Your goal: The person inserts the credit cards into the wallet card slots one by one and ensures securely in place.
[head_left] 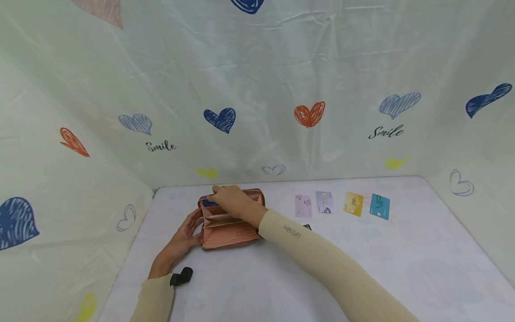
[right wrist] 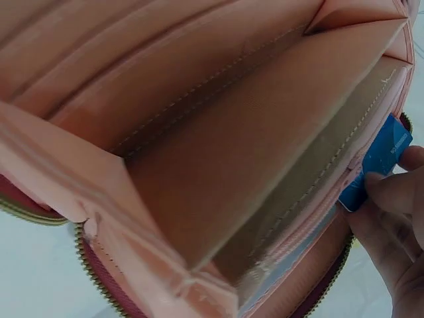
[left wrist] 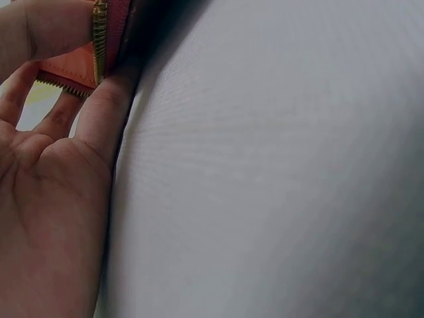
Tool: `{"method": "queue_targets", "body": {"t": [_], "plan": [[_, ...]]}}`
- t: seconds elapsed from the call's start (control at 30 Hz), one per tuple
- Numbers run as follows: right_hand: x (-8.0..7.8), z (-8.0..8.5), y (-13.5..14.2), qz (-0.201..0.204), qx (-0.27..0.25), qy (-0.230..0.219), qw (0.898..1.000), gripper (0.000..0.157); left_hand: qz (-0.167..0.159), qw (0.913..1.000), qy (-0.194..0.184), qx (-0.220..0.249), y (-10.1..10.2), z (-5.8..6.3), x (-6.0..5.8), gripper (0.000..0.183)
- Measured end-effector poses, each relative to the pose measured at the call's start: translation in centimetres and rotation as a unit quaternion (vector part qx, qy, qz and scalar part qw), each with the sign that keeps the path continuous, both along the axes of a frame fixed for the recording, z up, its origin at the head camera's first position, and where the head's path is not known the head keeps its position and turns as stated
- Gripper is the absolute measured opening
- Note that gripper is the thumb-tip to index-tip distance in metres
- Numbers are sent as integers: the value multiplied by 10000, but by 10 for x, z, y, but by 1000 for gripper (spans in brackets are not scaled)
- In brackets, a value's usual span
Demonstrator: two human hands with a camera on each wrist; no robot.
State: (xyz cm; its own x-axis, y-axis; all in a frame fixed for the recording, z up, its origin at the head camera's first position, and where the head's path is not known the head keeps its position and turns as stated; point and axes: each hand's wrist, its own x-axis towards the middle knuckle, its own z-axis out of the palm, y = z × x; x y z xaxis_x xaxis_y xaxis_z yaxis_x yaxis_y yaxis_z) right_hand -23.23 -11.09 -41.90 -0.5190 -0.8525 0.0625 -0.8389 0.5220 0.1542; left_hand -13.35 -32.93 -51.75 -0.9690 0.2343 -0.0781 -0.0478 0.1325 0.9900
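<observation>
An unzipped pink wallet (head_left: 231, 237) stands open on the table, its inner dividers and card slots showing. The left hand (head_left: 183, 235) grips its left side; in the left wrist view, fingers and thumb lie around the brass-toothed zipper edge (left wrist: 99, 40). Reaching across to the wallet's far side, the right hand (head_left: 233, 200) pinches a blue card (right wrist: 384, 156) between thumb and fingers. That card sits partly inside a rear slot, beside a zipped inner pocket (right wrist: 311, 225). How deep its lower part goes is hidden.
Right of the wallet lie a pink card (head_left: 303, 205), a pale lilac card (head_left: 324, 202), a gold card (head_left: 353, 204) and a teal card (head_left: 380, 206) in a row. A small dark object (head_left: 307, 226) is mostly hidden behind the right sleeve. A heart-printed curtain (head_left: 257, 147) borders the table.
</observation>
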Motion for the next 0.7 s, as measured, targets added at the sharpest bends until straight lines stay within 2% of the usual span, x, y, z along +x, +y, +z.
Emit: {"method": "queue_targets", "body": {"t": [0.27,0.4,0.57,0.7], "plan": [[-2,-6,5,61,-219,-225,9995,47,-55,9999,17,137,1,-1,-1,102],[1,-8,5,80,-45,-36,10000,41,-68,9998,34,204,1,-2,0,102],[4,-11,3,55,223,177,9996,46,-62,9997,89,207,2,-1,0,101],[5,-11,5,25,19,-99,9999,52,-14,9999,49,124,2,2,1,102]]}}
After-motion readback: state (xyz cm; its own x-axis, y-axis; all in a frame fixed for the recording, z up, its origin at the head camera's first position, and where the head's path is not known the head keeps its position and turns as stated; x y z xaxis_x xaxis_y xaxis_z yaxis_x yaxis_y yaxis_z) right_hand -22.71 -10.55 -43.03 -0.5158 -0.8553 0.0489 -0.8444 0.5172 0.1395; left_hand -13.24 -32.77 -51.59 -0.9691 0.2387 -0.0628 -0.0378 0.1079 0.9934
